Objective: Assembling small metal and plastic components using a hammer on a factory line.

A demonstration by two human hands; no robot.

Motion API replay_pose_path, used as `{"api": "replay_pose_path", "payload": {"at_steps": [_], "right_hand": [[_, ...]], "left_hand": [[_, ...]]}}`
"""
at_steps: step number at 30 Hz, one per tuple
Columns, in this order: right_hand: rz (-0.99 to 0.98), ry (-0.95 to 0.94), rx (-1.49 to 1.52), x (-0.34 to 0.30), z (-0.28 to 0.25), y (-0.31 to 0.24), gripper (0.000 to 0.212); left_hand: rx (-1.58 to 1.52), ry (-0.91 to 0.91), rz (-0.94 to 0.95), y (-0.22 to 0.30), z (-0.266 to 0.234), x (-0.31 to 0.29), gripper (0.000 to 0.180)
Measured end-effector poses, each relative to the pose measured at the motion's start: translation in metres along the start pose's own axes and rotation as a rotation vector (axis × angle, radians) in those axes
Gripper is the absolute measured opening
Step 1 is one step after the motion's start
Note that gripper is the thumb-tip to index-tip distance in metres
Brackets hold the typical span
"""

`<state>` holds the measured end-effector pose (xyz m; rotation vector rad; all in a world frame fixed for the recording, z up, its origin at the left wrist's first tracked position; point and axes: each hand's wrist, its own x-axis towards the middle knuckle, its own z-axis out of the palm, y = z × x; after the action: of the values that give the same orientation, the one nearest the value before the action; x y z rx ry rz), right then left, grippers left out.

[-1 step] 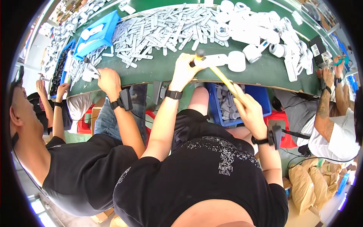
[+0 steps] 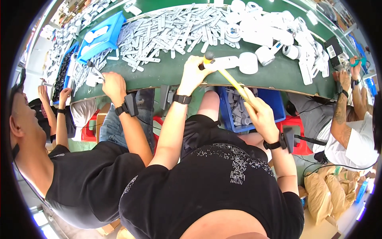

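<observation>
My right hand [image 2: 260, 115] is wrapped round the handle of a mallet [image 2: 232, 79] with a yellow shaft and a dark, rounded striking face. The mallet's head is up at the fingers of my left hand [image 2: 195, 75]. That hand is closed on the near end of a white plastic part [image 2: 227, 62], which has a flat arm and a thick round end lying over the green bench. What sits under the mallet head is hidden by it and by my fingers.
A heap of flat grey strips [image 2: 171, 32] covers the far bench [image 2: 167, 73], with white round-ended parts [image 2: 270, 32] on its right. A blue bin [image 2: 280, 113] of grey pieces stands below the edge. A co-worker's hand [image 2: 115, 85] works close on my left. A blue tray [image 2: 115, 30] lies beyond it.
Almost nothing differs. The mallet, the white part and my right hand have shifted very slightly.
</observation>
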<state>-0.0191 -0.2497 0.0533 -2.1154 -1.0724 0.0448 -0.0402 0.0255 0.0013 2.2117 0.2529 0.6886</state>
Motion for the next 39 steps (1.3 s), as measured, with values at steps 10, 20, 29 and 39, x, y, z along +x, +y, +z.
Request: {"api": "replay_pose_path", "payload": {"at_steps": [10,20,29,39], "right_hand": [[0.028,0.158,-0.041,-0.018,-0.015,0.01,0.048],[0.035,0.221,0.015,-0.021,-0.023,0.014,0.046],[0.087,0.135,0.012,-0.024,-0.021,0.022,0.046],[0.39,0.223,0.605,-0.056,-0.019,0.024,0.049]], "left_hand": [[-0.071,0.041,0.042,0.002,0.002,0.005,0.027],[-0.046,0.068,0.066,0.0,0.004,0.005,0.026],[-0.016,0.082,0.102,0.002,0.003,0.004,0.025],[-0.942,-0.078,-0.58,0.034,-0.018,-0.012,0.023]]}}
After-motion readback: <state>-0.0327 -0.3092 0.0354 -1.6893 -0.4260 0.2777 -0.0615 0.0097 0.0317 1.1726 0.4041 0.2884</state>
